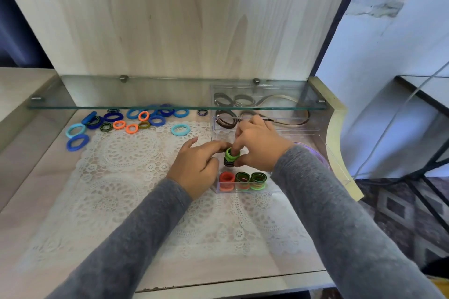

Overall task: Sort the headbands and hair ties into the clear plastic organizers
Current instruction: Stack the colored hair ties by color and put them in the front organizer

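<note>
A person's two hands, in grey sleeves, meet over the right half of a pale wood counter that is covered by a white lace mat; the right hand has its fingers curled in narrowly, thumb and forefinger pinching a bright green hair tie; the green tie sits on top of a few dark hair ties, too bunched to count; the left hand holds these between its thumb and outstretched forefinger, the other fingers loosely bent. Just in front of the hands, towards the counter's front right, lies a clear organizer holding three upright stacks of ties: one red-orange, two dark green over lighter colours. At the rear right corner, partly under a glass shelf, a second clear organizer holds brown headbands; their number is unclear. Along the rear left edge lie loose hair ties: three orange, about four dark striped, and roughly a dozen blue, light and dark.
</note>
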### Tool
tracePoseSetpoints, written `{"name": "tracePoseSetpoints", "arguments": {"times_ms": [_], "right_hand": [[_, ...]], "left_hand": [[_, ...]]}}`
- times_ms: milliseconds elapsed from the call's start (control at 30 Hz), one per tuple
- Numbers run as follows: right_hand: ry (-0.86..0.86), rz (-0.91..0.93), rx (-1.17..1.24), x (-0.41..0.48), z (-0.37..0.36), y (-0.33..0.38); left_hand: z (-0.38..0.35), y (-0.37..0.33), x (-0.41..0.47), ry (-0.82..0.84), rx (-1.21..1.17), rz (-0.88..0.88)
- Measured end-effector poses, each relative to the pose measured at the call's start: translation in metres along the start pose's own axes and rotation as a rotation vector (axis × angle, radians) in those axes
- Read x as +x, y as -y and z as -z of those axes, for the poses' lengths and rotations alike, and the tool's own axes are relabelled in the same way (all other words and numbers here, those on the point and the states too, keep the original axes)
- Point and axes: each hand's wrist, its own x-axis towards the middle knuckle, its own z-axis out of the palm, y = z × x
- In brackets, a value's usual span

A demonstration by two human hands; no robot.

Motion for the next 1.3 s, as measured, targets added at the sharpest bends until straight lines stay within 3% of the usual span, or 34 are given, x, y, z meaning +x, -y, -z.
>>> {"name": "tracePoseSetpoints", "arguments": {"times_ms": [233, 667, 1300], "right_hand": [[0.043, 0.010, 0.017, 0.008, -0.010, 0.000], [0.227, -0.017, -0.084, 0.009, -0.001, 0.012], [0.252, -0.014, -0.092, 0.005, -0.002, 0.026]], "left_hand": [[-0.004, 0.020, -0.011, -0.163, 0.163, -0.086], [-0.007, 0.029, -0.015, -0.183, 0.156, -0.158], [-0.003, 0.026, -0.020, -0.172, 0.061, -0.275]]}}
